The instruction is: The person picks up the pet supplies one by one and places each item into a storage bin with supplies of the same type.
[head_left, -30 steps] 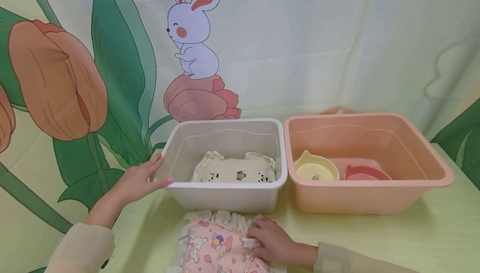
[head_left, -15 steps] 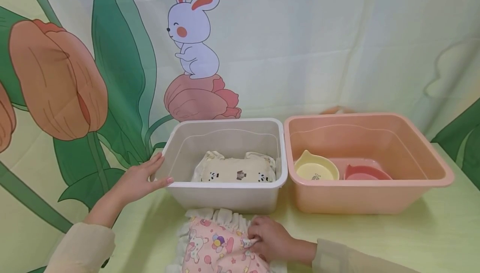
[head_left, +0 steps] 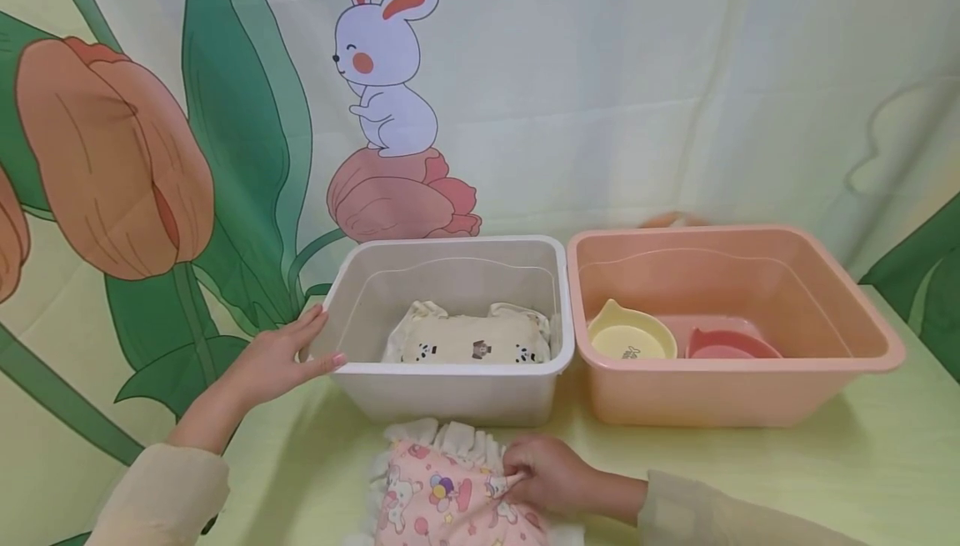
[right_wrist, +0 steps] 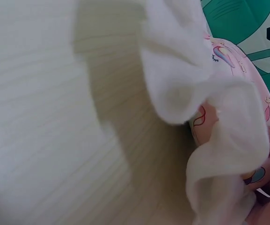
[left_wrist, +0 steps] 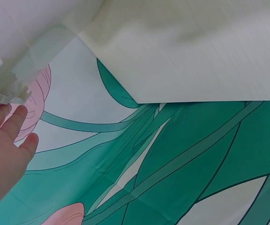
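A pink cartoon-print pillow (head_left: 442, 496) with a white ruffled edge is at the front of the table. My right hand (head_left: 551, 475) pinches a fold of its cover near the right side. In the right wrist view the white ruffle (right_wrist: 228, 131) hangs above the table, partly hiding the fingers. My left hand (head_left: 281, 363) rests on the front left corner of a white plastic tub (head_left: 450, 396), thumb over the front rim, fingers extended along the left side. Inside the tub lies a cream pillow (head_left: 468, 338) with small animal prints.
A pink plastic tub (head_left: 720, 396) stands right beside the white one. It holds a yellow bowl (head_left: 633, 338) and a red bowl (head_left: 731, 346). A printed cloth backdrop (head_left: 600, 96) hangs behind the pale green table (head_left: 750, 479).
My right hand has gathered the cover into a pinched fold and shifted the pink pillow slightly right. My left hand stays on the white tub.
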The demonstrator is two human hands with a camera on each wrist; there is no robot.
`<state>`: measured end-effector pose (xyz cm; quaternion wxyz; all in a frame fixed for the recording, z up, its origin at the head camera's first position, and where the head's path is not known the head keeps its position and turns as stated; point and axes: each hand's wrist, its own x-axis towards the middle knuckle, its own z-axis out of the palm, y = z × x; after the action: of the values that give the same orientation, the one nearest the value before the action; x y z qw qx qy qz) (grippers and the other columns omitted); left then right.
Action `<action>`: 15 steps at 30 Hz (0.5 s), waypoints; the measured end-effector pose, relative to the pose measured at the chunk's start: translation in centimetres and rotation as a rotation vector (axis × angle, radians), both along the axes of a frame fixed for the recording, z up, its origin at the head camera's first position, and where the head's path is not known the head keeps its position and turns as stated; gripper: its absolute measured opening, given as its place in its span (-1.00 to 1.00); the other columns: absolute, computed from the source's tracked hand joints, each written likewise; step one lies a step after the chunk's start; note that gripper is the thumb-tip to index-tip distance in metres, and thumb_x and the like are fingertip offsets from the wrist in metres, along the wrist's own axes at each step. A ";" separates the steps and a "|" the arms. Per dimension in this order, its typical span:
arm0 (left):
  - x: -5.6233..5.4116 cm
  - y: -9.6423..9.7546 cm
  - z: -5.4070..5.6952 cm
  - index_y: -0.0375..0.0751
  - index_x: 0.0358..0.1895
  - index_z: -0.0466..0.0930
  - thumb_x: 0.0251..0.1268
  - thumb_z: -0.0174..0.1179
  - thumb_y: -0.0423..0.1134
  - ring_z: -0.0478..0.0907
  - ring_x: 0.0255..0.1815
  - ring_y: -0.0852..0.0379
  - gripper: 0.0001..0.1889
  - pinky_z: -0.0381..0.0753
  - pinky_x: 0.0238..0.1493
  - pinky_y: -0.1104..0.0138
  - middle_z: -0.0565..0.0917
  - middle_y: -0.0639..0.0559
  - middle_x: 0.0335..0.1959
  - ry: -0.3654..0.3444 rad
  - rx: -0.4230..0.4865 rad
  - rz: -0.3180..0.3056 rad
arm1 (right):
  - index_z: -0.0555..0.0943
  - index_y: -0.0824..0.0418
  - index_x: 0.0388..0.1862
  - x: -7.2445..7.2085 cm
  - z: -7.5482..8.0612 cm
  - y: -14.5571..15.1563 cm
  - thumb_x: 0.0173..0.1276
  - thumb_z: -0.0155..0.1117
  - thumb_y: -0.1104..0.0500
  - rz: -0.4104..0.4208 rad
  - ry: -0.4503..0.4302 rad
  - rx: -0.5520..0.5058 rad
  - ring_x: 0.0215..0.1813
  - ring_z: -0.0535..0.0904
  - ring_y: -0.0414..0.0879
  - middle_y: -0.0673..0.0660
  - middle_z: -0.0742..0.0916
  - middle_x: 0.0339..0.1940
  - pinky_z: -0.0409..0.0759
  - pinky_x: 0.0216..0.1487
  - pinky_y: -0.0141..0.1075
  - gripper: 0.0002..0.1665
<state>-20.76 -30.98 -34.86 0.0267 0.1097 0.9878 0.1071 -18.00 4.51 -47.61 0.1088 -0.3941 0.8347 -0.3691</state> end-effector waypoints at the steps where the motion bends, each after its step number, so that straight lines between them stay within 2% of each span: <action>1: 0.0 0.0 0.0 -0.26 0.34 0.03 0.13 -0.02 0.24 0.19 0.24 -0.33 -0.16 0.23 0.09 -0.18 0.04 -0.20 0.38 0.000 0.000 0.000 | 0.51 0.11 -0.69 0.0 0.1 0.1 -0.07 0.37 0.22 -0.001 -0.017 -0.007 -0.48 0.30 -0.40 -0.17 0.49 -0.59 0.31 -0.44 -0.57 -0.81; 6: 0.0 0.0 0.0 -0.27 0.34 0.03 0.13 -0.02 0.23 0.20 0.23 -0.33 -0.16 0.23 0.09 -0.18 0.04 -0.21 0.38 0.002 0.003 0.000 | 0.52 0.13 -0.68 0.1 0.8 0.4 -0.07 0.36 0.27 0.010 -0.063 -0.059 -0.51 0.29 -0.41 -0.15 0.49 -0.61 0.32 -0.50 -0.57 -0.83; 15: 0.0 0.0 0.0 -0.28 0.34 0.03 0.12 -0.02 0.24 0.22 0.22 -0.33 -0.16 0.24 0.08 -0.18 0.04 -0.22 0.37 0.003 0.001 -0.001 | 0.54 0.14 -0.68 0.4 2.7 1.1 -0.09 0.36 0.27 0.064 0.016 -0.125 -0.56 0.26 -0.46 -0.09 0.48 -0.70 0.27 -0.57 -0.62 -0.84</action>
<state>-20.81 -30.93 -34.85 0.0252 0.1104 0.9877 0.1075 -17.62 5.62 -44.87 0.0890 -0.4293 0.7978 -0.4138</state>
